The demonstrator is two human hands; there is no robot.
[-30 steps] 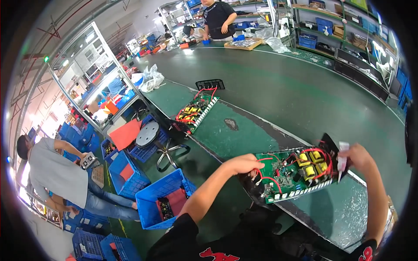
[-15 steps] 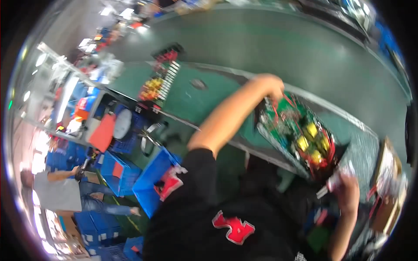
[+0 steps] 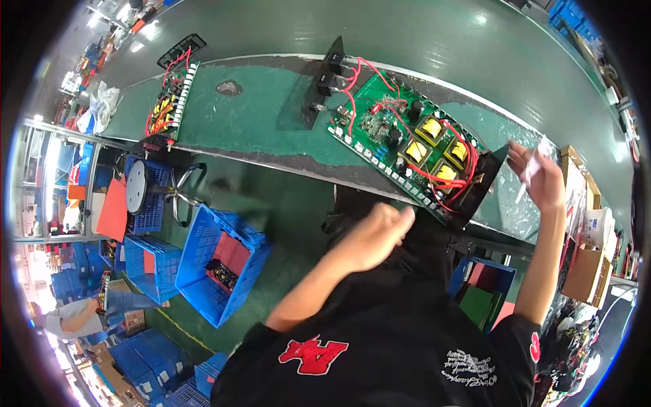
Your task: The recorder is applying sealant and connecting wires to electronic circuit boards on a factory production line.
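Observation:
A green circuit board [image 3: 390,112] lies slantwise on the bench, with several yellow-wound transformers [image 3: 432,127] at its right part. Red wires [image 3: 351,91] run from its left end to a black panel [image 3: 331,78] standing beside it. At the right end, another black panel [image 3: 480,186] stands upright. My left hand [image 3: 376,237] is over the bench's near side, below the board, its fingers curled; what they hold, if anything, is hidden. Close to the right panel, my right hand [image 3: 546,180] is closed on a crumpled clear plastic bag [image 3: 539,156].
A second board with yellow transformers [image 3: 165,108] lies farther left on the bench. Blue crates [image 3: 203,285] and a round stool [image 3: 137,186] stand on the floor at left. Cardboard boxes [image 3: 584,271] sit at right. A co-worker [image 3: 74,317] is at the far left.
My left hand has left the wires at the board's left end and come back toward my body. My right hand, with the bag, has risen beside the right panel. The view has shifted.

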